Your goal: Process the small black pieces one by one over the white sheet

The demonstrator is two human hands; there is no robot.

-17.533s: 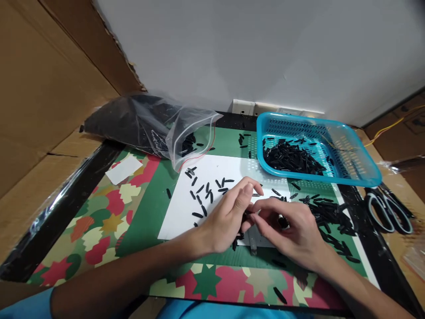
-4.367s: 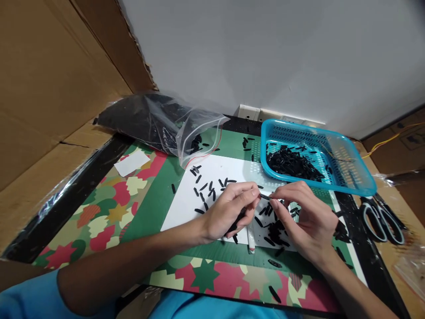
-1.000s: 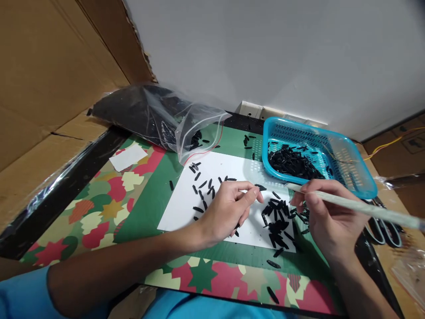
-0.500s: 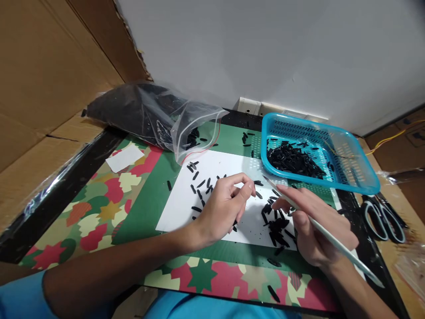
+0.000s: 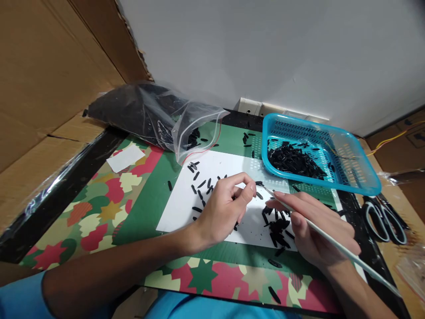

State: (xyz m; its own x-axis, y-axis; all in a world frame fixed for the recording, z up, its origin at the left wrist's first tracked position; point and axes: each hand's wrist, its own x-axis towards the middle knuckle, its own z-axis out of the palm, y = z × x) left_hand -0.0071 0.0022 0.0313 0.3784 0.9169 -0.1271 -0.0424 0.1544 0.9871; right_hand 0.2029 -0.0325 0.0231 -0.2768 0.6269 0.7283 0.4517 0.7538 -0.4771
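At the far left of the table a clear zip-top plastic bag stuffed with black pieces (image 5: 149, 117) lies on its side, mouth open toward the white paper sheet (image 5: 186, 208) spread on the green patterned cutting mat (image 5: 99, 208). Small black oblong pieces (image 5: 199, 186) lie scattered on that sheet. The left hand (image 5: 222, 208) hovers over the middle of the sheet, thumb and forefinger pinched together; it seems to hold one small black piece at the fingertips, though the fingers hide most of it. The right hand (image 5: 315, 230) has its grip closed pen-fashion on a thin white pointed stick (image 5: 332, 241), whose long axis runs from lower right up to the left, its tip pointing at the left fingertips and ending just beside them, above a clump of black pieces (image 5: 277, 223). To do this well, the pinch should stay steady and the piece's end face the tip, with the stick brought in along its own axis rather than sideways. Farther right sit a blue perforated plastic basket (image 5: 361, 177), holding more black pieces, and grey-handled scissors (image 5: 385, 217).
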